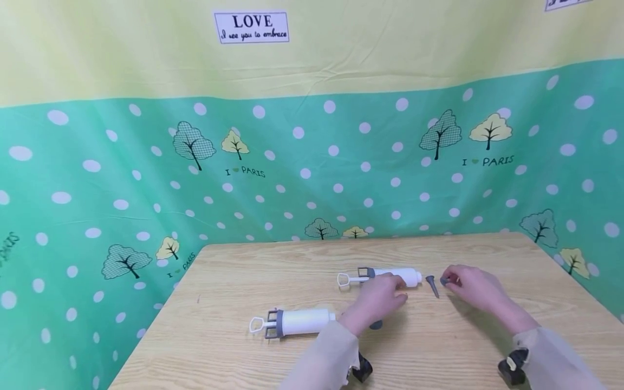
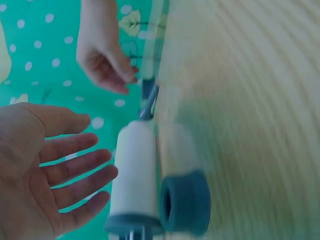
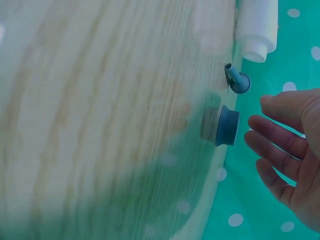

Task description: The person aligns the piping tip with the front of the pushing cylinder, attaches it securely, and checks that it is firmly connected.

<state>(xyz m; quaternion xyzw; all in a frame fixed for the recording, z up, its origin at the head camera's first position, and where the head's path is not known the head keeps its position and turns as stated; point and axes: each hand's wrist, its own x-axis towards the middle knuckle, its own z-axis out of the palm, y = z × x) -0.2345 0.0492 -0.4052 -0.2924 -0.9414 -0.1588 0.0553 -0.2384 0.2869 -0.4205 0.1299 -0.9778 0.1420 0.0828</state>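
Observation:
My left hand hovers near a white syringe-like tube with a grey collar and looped plunger handle. In the left wrist view its fingers are spread and hold nothing. A grey ring-shaped piece appears there beside the tube; the left hand partly hides such a piece in the head view. My right hand is beside a small grey cap, its loosely bent fingers apart from it in the right wrist view. Between that cap and the tube's tip lies a grey tapered nozzle.
A second white tube with a looped plunger handle lies nearer on the wooden table, left of the left forearm. Behind the table's far edge hangs a green and yellow curtain. Black straps sit at the wrists.

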